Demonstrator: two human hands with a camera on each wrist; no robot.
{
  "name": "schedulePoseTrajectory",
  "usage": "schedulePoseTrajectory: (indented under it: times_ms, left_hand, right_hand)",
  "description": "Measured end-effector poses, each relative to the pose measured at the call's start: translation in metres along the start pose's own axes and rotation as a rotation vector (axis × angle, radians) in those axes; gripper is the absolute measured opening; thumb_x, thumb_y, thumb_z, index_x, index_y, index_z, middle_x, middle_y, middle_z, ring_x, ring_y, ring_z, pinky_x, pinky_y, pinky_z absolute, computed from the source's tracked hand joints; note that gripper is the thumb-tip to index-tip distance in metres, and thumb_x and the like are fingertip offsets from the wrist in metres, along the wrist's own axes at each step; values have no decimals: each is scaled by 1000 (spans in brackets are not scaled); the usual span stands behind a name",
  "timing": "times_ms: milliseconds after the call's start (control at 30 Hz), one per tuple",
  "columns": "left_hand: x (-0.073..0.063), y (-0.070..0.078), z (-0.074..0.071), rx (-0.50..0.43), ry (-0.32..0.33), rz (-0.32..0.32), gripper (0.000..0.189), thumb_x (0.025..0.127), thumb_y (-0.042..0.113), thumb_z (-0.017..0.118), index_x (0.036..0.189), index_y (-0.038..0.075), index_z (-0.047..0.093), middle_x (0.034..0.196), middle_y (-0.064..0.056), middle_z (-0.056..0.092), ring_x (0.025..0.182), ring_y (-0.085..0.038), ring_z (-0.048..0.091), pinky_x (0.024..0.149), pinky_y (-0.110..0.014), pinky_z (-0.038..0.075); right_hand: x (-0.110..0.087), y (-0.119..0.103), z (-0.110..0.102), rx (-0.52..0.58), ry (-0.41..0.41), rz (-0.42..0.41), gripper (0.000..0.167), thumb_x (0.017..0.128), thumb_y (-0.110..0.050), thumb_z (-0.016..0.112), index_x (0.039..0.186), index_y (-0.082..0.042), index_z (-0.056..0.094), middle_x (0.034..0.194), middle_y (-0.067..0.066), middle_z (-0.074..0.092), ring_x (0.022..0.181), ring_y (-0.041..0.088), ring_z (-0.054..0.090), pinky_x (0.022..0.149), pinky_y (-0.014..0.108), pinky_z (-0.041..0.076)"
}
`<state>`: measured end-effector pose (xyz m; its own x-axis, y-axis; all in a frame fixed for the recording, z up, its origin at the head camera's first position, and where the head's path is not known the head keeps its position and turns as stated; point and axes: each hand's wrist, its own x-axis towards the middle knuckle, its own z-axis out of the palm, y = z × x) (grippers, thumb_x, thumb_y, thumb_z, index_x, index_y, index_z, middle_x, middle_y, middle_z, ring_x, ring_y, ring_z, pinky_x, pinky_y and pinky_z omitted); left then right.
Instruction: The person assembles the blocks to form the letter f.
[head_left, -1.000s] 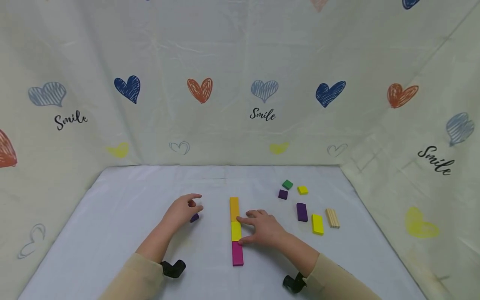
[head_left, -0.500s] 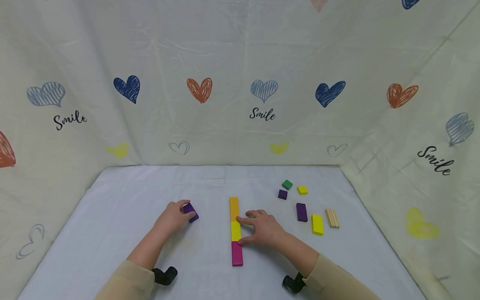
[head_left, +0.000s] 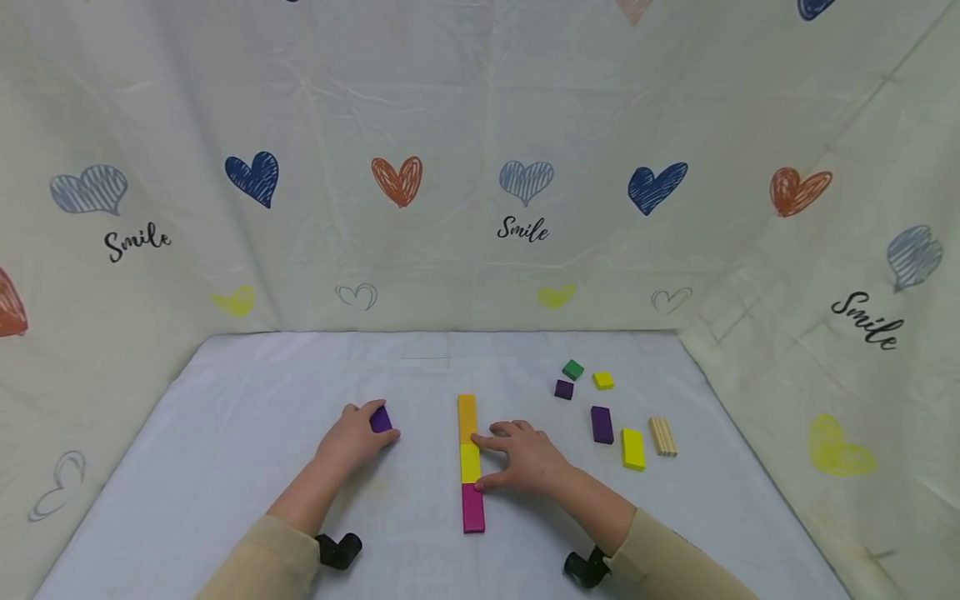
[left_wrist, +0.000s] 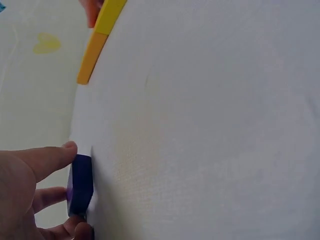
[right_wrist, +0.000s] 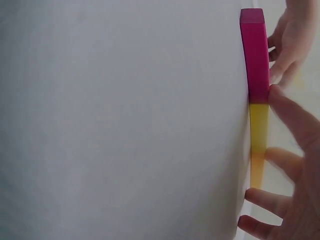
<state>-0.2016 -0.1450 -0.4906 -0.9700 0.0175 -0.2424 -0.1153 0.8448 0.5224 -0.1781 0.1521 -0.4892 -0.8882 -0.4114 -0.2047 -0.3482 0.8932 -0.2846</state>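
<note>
My left hand pinches a purple block by its ends on the white tabletop. The left wrist view shows the thumb at one end of that block and fingertips at the other. Down the middle runs a straight row: an orange block, a yellow block and a magenta block, end to end. Against the row's right side rest the thumb and index fingertip of my right hand, near the two ends of the yellow block. Its fingers are spread, as the right wrist view shows too.
On the right lie a green block, a small dark purple block, a small yellow block, a larger purple block, a larger yellow block and several wooden sticks. A heart-printed cloth stands behind the table.
My left hand came down and left onto the purple block, and its fingers took hold of it. The block has since turned slightly in the grip. My right hand has stayed at the row.
</note>
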Motion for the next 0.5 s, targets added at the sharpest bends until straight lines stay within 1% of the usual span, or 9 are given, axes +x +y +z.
schedulePoseTrajectory:
  times_ms: [133,233,333,433,500]
  left_hand:
    - [1,0,0,11,7,45,67,90,32,72,148,12,45,129,-24,51,111,-36,57,91,-53,48]
    - [0,0,-1,20,10,71,64,90,25,72,147,10,47,129,-23,54,114,-36,57,93,-53,48]
    - [-1,1,-3,34,-1,89,60,90,19,70,146,8,49,129,-23,55,115,-37,57,94,-53,47]
    - [-1,0,-4,49,-6,106,58,90,16,68,144,7,51,128,-23,55,115,-36,57,93,-53,47]
    - [-1,0,-3,52,-4,110,58,89,18,69,144,8,51,126,-22,56,113,-36,57,92,-53,48]
  right_hand:
    - [0,0,-1,0,1,2,75,74,-60,78,142,-39,54,142,4,52,133,33,41,104,59,39]
    - [0,0,-1,-3,1,-3,75,74,-61,78,142,-39,55,142,4,52,133,33,42,103,59,40]
    - [0,0,-1,-7,1,-6,75,74,-60,78,141,-38,55,141,4,52,132,33,42,103,59,40]
    - [-1,0,-1,-4,0,-5,74,74,-60,78,141,-38,55,141,4,52,132,33,42,103,59,40]
    - [-1,0,-1,-2,-2,-5,74,74,-60,78,141,-38,55,141,4,52,132,33,42,103,59,40]
